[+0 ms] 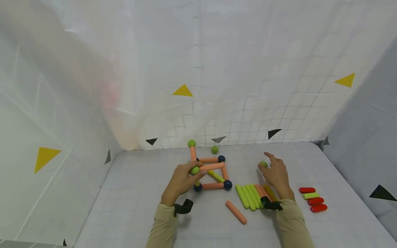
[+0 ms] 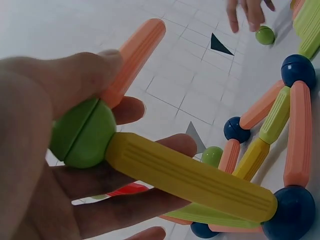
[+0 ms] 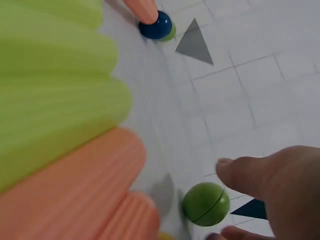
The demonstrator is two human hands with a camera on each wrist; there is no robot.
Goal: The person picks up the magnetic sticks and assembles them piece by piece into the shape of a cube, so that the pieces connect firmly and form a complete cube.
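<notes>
The green ball (image 3: 205, 204) looks like smooth, glossy plastic with a fine seam round it, and the navy balls (image 2: 298, 71) share that shine. The yellow rod (image 2: 192, 177) is matt plastic with ridged sides; the orange rods (image 3: 75, 187) and lime rods (image 3: 65, 105) look similarly grooved. The red rods (image 1: 315, 201) gleam smoothly. The sleeves (image 1: 293, 220) are matt cloth. The creased backdrop (image 1: 232, 51) is probably plastic sheeting, though blurred.
</notes>
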